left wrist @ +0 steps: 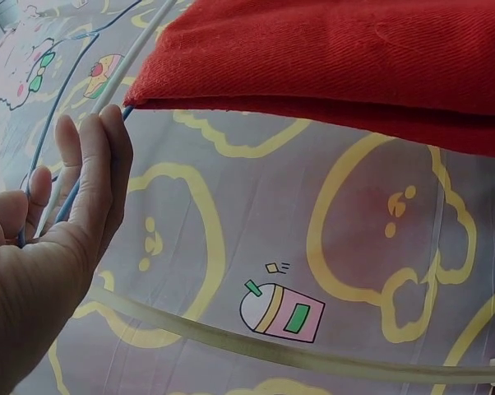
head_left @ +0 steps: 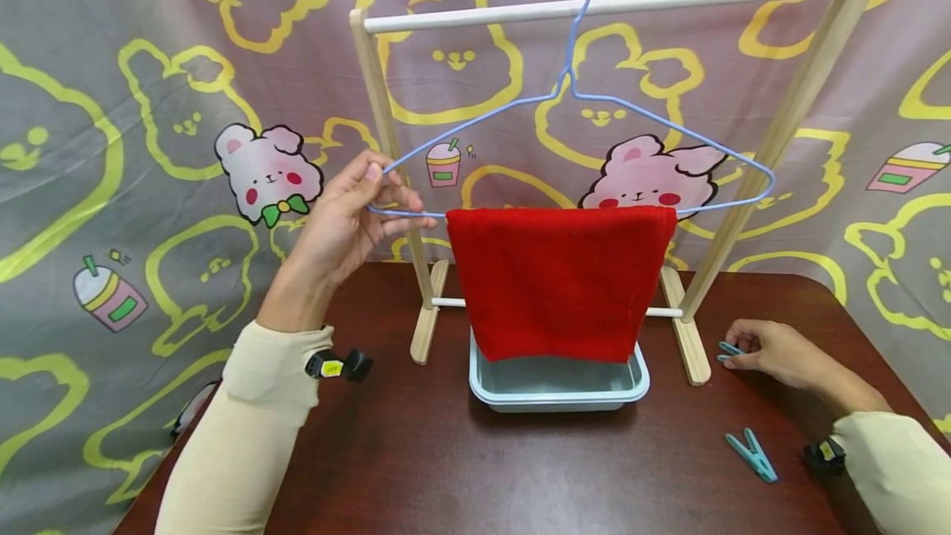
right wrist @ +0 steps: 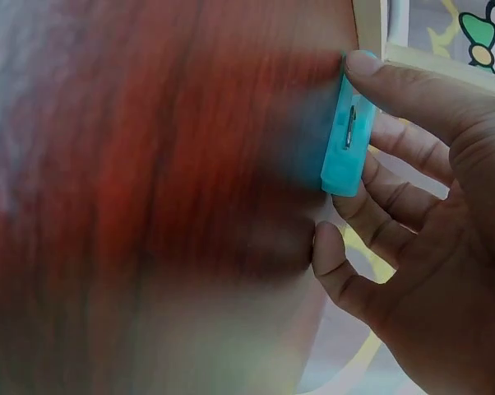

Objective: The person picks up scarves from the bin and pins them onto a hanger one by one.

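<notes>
My left hand (head_left: 357, 205) grips the left corner of a blue wire hanger (head_left: 475, 118), holding it up in front of a wooden rack. Over the hanger's bottom bar hangs a folded red cloth (head_left: 560, 283), which also fills the top of the left wrist view. At the right side of the table, my right hand (head_left: 776, 353) holds a teal clothespin (right wrist: 349, 140) between thumb and fingers, low at the tabletop. A second teal clothespin (head_left: 754, 456) lies on the table, nearer to me than that hand.
The rack has a white top rail (head_left: 617, 5) and wooden posts with feet on the table (head_left: 386, 452). Below the cloth stands a light blue basin (head_left: 557, 397). A patterned curtain (head_left: 67, 188) hangs behind everything.
</notes>
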A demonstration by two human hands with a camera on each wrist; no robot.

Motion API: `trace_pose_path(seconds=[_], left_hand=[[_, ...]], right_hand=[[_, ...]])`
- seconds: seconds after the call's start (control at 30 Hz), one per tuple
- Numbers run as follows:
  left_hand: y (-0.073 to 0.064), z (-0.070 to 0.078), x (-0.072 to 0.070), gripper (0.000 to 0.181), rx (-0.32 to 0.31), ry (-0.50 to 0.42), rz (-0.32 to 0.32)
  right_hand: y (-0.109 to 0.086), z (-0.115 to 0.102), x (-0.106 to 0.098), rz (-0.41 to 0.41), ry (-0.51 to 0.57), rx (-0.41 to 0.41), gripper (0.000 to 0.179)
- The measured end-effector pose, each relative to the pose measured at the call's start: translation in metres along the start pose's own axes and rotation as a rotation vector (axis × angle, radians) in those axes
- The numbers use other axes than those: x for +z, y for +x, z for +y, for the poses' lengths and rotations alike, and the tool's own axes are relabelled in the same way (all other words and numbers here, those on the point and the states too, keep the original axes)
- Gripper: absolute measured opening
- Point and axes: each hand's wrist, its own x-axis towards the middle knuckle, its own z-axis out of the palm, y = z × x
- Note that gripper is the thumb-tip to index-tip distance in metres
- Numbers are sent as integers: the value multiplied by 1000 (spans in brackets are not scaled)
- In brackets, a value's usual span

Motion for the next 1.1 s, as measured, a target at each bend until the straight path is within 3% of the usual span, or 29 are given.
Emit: trace_pose_path(seconds=[0.4,0.8,1.1], left_hand=[[0,-1,-1,21,3,-4,1],[1,-2,0,21,2,3,13],[2,-4,0,21,2,-1,26]], right_hand=[[-3,-10,-8,79,-57,-28,18],[-8,-43,-35,214,-42,-53,18],[-8,-71,-52,328,-72,-175,23]])
